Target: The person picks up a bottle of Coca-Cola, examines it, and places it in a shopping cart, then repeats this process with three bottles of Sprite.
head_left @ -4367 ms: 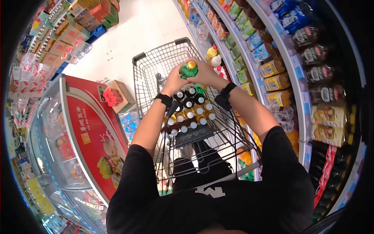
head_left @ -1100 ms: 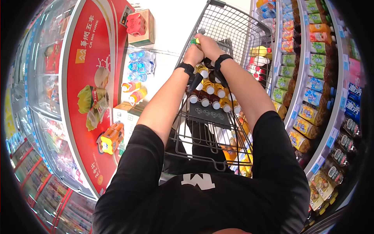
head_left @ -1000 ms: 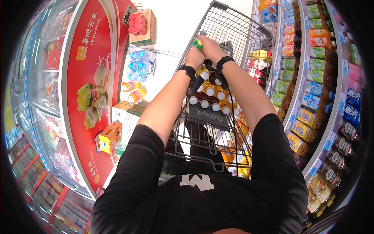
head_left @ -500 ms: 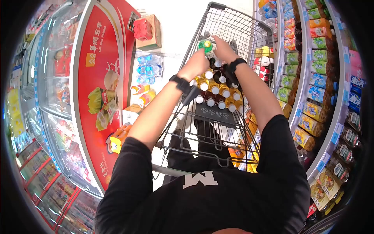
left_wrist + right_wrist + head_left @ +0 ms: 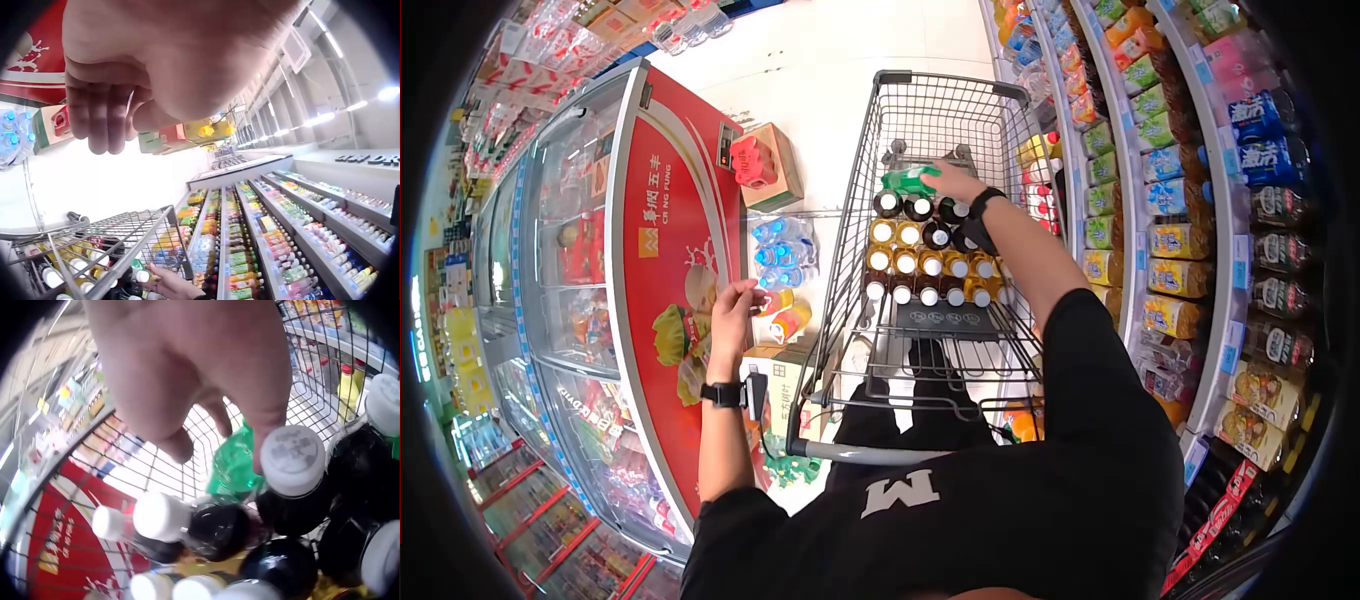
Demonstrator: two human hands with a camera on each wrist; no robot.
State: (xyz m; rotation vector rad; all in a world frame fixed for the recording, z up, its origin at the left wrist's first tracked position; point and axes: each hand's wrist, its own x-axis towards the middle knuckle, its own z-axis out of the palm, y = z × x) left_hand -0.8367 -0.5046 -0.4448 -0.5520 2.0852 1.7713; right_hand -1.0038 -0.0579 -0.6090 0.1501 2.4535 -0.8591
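Note:
In the head view my left hand [image 5: 733, 318] hangs left of the shopping cart [image 5: 855, 190], its fingers loosely bent and holding nothing; the left wrist view shows the same hand [image 5: 162, 59] close up. Inside the cart, my right hand [image 5: 956, 185] reaches over a green bottle [image 5: 911, 180] that lies tilted beyond the rows of standing bottles. Seen from the right wrist, the hand [image 5: 200, 356] has its fingers spread; one finger overlaps the green bottle [image 5: 232, 464], while the thumb stands apart from it. Dark bottles with white caps [image 5: 292, 462] stand close below.
A red-fronted freezer [image 5: 662, 190] runs along the left. Between it and the cart are a box with a red pack [image 5: 753, 162], water bottles [image 5: 785, 250] and orange drinks [image 5: 790, 320] on the floor. Drink shelves [image 5: 1135, 240] line the right side.
Both hands were together at the green bottle. My left hand has let go and moved back to the left, outside the cart. The bottle now lies tilted under my right hand.

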